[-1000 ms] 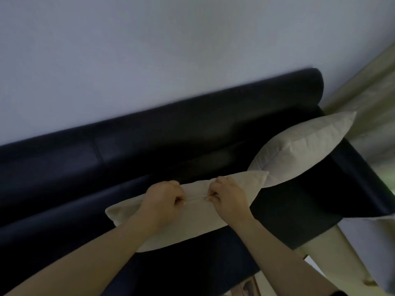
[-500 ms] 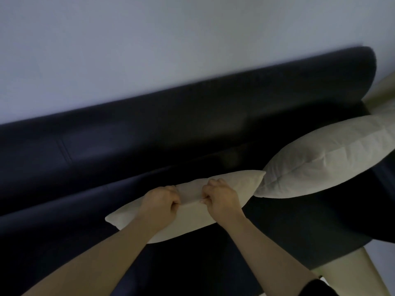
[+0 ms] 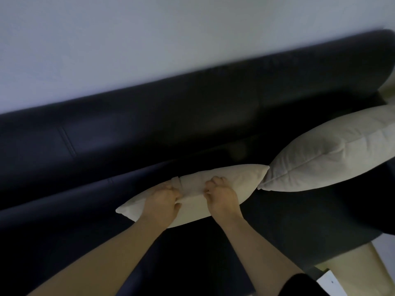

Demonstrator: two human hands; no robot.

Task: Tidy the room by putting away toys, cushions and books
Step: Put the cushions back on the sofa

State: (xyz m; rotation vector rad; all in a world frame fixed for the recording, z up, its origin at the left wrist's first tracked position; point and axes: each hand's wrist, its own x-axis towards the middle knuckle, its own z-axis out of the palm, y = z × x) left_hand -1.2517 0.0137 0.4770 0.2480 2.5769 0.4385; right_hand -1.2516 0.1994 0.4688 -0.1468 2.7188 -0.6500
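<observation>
The left hand (image 3: pixel 164 199) is curled tight, bunching the cover of the near cushion (image 3: pixel 235 180) along its upper edge. The right hand (image 3: pixel 222 197) pinches the same fold just beside it. The cushion appears to rest mid-length on the sofa (image 3: pixel 192 116) seat, though the dim light blurs this. Its right corner touches the second cushion (image 3: pixel 331 154) towards the sofa's right end. Keep both grips even and lean it squarely against the backrest.

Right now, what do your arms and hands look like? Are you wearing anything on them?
No gloves on the left hand or the right hand, and both forearms are bare. No watch, bracelet or ring shows. The only clothing in view is a black sleeve high on the right arm, at the picture's bottom edge.
</observation>
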